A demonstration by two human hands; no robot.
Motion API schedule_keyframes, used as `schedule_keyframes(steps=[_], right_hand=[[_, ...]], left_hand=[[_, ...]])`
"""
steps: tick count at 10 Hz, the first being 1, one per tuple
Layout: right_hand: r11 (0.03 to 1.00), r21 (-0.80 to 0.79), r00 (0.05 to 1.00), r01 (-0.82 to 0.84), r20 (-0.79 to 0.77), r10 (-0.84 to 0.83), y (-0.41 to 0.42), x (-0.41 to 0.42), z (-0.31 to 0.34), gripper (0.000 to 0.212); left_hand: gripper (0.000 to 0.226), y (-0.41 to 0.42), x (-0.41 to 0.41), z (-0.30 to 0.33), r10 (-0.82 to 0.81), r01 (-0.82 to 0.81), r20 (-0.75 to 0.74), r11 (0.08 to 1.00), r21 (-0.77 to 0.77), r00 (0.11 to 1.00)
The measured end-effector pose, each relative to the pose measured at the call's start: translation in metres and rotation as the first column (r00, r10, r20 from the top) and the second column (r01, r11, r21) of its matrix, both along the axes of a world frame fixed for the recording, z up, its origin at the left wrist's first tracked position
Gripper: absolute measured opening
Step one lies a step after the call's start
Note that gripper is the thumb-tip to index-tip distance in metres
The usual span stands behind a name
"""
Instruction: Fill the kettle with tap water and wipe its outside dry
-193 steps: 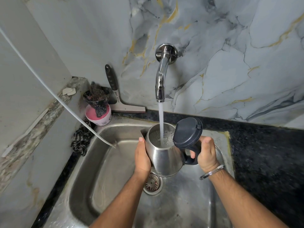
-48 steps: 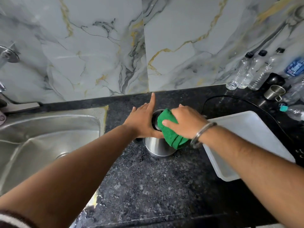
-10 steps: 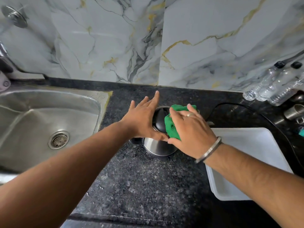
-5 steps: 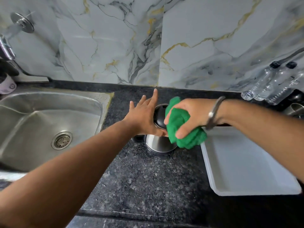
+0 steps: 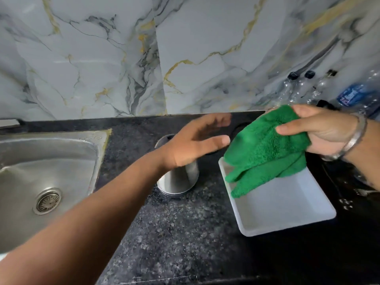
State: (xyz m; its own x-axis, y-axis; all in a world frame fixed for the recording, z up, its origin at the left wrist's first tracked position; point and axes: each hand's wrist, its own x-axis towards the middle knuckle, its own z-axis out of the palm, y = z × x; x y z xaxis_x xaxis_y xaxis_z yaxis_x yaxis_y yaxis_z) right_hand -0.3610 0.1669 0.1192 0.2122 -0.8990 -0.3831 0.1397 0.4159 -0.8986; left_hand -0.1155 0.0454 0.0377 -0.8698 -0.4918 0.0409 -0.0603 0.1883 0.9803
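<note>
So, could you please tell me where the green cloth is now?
The green terry cloth hangs from the right hand, right of the steel kettle.

There is one view, from a wide-angle camera worn on the person's head. It looks forward and steeply down over the dark speckled worktop (image 5: 185,233), close enough that both forearms enter from the near edge. It faces the marble wall (image 5: 102,58) on the far side. The sink (image 5: 61,161) is cut off at the left edge and the bottles (image 5: 298,89) lie far right. Straight lines bow toward the frame's edges.
</note>
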Motion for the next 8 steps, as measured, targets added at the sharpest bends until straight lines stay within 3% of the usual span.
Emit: schedule_keyframes(steps=[1, 2, 3, 4, 5, 6, 7, 8], right_hand=[[1.000, -0.014, 0.998, -0.024, 0.054, 0.025, 0.011, -0.020, 0.001, 0.056], [0.999, 0.029, 0.999, 0.032, 0.035, -0.033, 0.032, -0.060, -0.010, 0.056], [0.962, 0.220, 0.973, 0.162, -0.197, -0.119, 0.058, -0.102, -0.058, 0.065], [0.901, 0.318, 0.933, 0.296, -0.300, -0.200, 0.073, -0.113, -0.095, 0.042], [0.820, 0.370, 0.882, 0.436, -0.355, -0.309, 0.078, -0.113, -0.130, 0.027], [0.749, 0.368, 0.808, 0.551, -0.460, -0.369, 0.078, -0.109, -0.154, 0.031], [0.814, 0.229, 0.406, 0.534, -0.914, -0.009, 0.075, -0.113, -0.183, 0.057], [0.928, 0.010, 0.190, 0.372, -0.980, -0.065, 0.068, -0.114, -0.172, 0.041]], left_hand=[[0.067, 0.016, -0.041, -0.012, -0.153, 0.149, 0.033, 0.983, 0.103, 0.988], [0.021, 0.033, -0.069, -0.045, -0.156, 0.130, 0.043, 0.922, 0.364, 0.987], [0.028, 0.050, -0.084, -0.079, -0.013, -0.054, 0.115, 0.828, 0.559, 0.993], [0.022, 0.062, -0.098, -0.095, 0.058, -0.193, 0.268, 0.837, 0.512, 0.962], [0.027, 0.068, -0.119, -0.118, 0.143, -0.349, 0.448, 0.839, 0.418, 0.882], [0.026, 0.070, -0.133, -0.128, 0.169, -0.396, 0.528, 0.847, 0.354, 0.833], [0.050, 0.072, -0.139, -0.124, 0.216, -0.132, 0.649, 0.975, -0.177, 0.729], [0.064, 0.072, -0.121, -0.102, 0.268, 0.116, 0.583, 0.835, -0.537, 0.767]])
